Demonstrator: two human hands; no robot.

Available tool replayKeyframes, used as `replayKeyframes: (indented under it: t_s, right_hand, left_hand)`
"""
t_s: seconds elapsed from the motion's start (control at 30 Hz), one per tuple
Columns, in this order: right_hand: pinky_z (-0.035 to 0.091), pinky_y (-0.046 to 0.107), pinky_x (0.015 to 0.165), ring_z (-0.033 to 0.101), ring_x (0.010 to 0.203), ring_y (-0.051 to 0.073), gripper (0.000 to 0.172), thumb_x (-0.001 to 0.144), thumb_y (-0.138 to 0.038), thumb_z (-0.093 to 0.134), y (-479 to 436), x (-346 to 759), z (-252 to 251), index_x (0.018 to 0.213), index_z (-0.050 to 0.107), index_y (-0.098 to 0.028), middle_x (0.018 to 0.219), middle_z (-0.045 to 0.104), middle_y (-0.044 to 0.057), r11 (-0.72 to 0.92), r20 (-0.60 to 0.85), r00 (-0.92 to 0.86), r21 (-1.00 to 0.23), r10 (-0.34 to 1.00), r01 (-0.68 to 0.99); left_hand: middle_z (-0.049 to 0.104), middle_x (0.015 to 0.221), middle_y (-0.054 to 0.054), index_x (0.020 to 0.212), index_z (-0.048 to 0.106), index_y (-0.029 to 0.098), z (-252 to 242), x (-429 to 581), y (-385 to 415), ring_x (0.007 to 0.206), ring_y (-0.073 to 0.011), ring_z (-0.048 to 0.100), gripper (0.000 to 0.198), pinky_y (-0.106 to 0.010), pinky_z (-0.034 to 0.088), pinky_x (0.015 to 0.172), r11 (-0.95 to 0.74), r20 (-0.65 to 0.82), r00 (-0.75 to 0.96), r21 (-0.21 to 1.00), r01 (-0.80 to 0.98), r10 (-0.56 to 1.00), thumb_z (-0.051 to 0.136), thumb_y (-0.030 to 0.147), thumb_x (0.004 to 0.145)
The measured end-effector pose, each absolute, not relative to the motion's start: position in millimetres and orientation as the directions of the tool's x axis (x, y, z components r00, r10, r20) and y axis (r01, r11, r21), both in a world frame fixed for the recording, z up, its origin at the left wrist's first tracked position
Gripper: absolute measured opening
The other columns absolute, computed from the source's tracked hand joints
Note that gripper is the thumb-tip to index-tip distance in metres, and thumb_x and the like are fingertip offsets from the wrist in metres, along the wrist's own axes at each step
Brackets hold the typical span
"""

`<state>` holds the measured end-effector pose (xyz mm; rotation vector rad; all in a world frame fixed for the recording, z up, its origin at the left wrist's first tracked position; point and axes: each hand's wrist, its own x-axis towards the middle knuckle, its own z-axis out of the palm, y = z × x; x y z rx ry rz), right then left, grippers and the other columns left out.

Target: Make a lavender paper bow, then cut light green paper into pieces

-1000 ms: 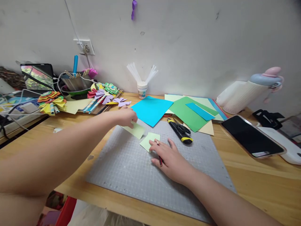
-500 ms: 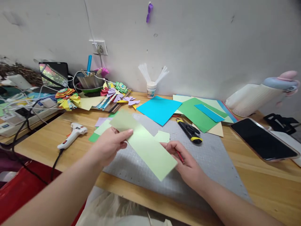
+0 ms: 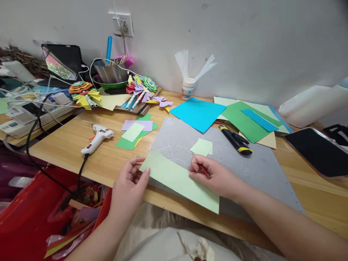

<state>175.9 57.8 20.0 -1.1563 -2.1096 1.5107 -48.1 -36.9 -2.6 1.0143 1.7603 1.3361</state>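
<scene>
A long pale green paper strip (image 3: pixel 176 181) lies slanted over the front edge of the grey cutting mat (image 3: pixel 174 134). At its left end, my left hand (image 3: pixel 133 177) pinches the paper between thumb and fingers. My right hand (image 3: pixel 213 175) is curled round a slim red pencil (image 3: pixel 204 171) and rests against the strip's upper right side; the pencil's tip is hidden behind the fingers. Just beyond that hand, a small pale green paper piece (image 3: pixel 201 146) with angled corners lies on the mat. A black and yellow utility knife (image 3: pixel 235 140) is farther right.
A white hot glue gun (image 3: pixel 98 137) sits at left, its black cord hanging over the edge. Coloured paper scraps (image 3: pixel 137 131), a blue sheet (image 3: pixel 198 113) and green paper (image 3: pixel 244 123) surround the mat. At right is a phone (image 3: pixel 318 150); lower left, a red bag (image 3: pixel 29 224).
The pale green strip has been lowered from above the mat to its front edge, both hands moving with it. The view has tilted down, bringing more of the red bag into sight.
</scene>
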Motion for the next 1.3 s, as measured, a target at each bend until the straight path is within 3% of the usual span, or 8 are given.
replayKeyframes:
  t_s: [0.07,0.17,0.3,0.47,0.63,0.73,0.93,1.3]
  right_hand:
    - [0.03,0.024,0.057,0.033,0.059,0.011,0.019,0.079,-0.018,0.053,64,175,21,0.071,0.037,-0.022,0.066,0.04,-0.006,0.2,-0.211,-0.679,-0.858,0.703,0.473]
    - [0.03,0.024,0.056,0.035,0.06,0.012,0.014,0.079,-0.018,0.052,70,166,24,0.073,0.041,-0.022,0.064,0.039,-0.006,0.293,-0.251,-0.697,-0.775,0.672,0.561]
    - [0.032,0.024,0.056,0.037,0.06,0.012,0.012,0.081,-0.021,0.054,71,140,25,0.077,0.042,-0.022,0.065,0.043,-0.006,0.336,-0.238,-0.691,-0.738,0.683,0.585]
    - [0.031,0.023,0.056,0.038,0.059,0.011,0.018,0.075,-0.005,0.048,71,112,20,0.073,0.042,-0.022,0.063,0.044,-0.006,0.367,-0.196,-0.718,-0.753,0.667,0.546]
    - [0.03,0.025,0.054,0.04,0.058,0.012,0.016,0.076,-0.009,0.048,71,104,12,0.074,0.041,-0.023,0.062,0.045,-0.007,0.34,-0.208,-0.654,-0.718,0.727,0.607]
    - [0.03,0.025,0.054,0.041,0.058,0.012,0.012,0.079,-0.014,0.048,67,102,6,0.075,0.041,-0.023,0.064,0.047,-0.007,0.322,-0.198,-0.616,-0.71,0.762,0.626]
    - [0.032,0.026,0.055,0.042,0.059,0.012,0.011,0.082,-0.018,0.048,61,101,8,0.075,0.041,-0.024,0.064,0.046,-0.006,0.297,-0.216,-0.606,-0.717,0.766,0.631]
    - [0.031,0.025,0.051,0.041,0.055,0.012,0.013,0.085,-0.021,0.048,60,107,8,0.075,0.041,-0.024,0.06,0.045,-0.007,0.331,-0.264,-0.626,-0.666,0.734,0.669]
  left_hand:
    - [0.066,0.083,0.0,0.116,0.056,0.023,-14,-57,-44,0.07,-0.0146,0.059,0.037,-0.027,0.046,0.067,0.117,0.059,-0.442,0.926,0.36,0.895,0.061,0.039,0.083]
    - [0.068,0.083,-0.001,0.107,0.062,0.024,-27,-63,-52,0.075,-0.0167,0.063,0.023,-0.031,0.048,0.074,0.056,0.191,-0.361,0.817,0.574,0.913,0.058,0.034,0.086]
    - [0.072,0.085,0.001,0.099,0.064,0.027,-31,-63,-54,0.079,-0.0178,0.065,0.015,-0.034,0.046,0.078,0.042,0.231,-0.362,0.791,0.61,0.903,0.06,0.032,0.086]
    - [0.07,0.088,0.0,0.103,0.06,0.025,-29,-67,-53,0.077,-0.0166,0.063,0.015,-0.033,0.045,0.075,-0.002,0.312,-0.346,0.745,0.667,0.885,0.058,0.026,0.088]
    - [0.062,0.093,-0.005,0.104,0.062,0.023,-38,-72,-67,0.085,-0.0197,0.057,0.021,-0.037,0.038,0.078,-0.099,0.606,-0.186,0.405,0.909,0.774,0.059,0.013,0.085]
    - [0.058,0.097,-0.007,0.112,0.063,0.025,-49,-71,-79,0.087,-0.0208,0.055,0.029,-0.038,0.038,0.079,-0.117,0.591,-0.099,0.317,0.941,0.801,0.059,0.014,0.086]
    - [0.053,0.109,-0.01,0.125,0.061,0.027,-63,-69,-90,0.099,-0.025,0.051,0.039,-0.042,0.039,0.087,-0.112,0.565,-0.078,0.294,0.949,0.822,0.055,0.018,0.088]
    - [0.066,0.105,-0.005,0.135,0.053,0.035,-66,-76,-94,0.091,-0.0267,0.054,0.054,-0.043,0.036,0.08,-0.078,0.514,-0.07,0.26,0.962,0.855,0.058,0.029,0.081]
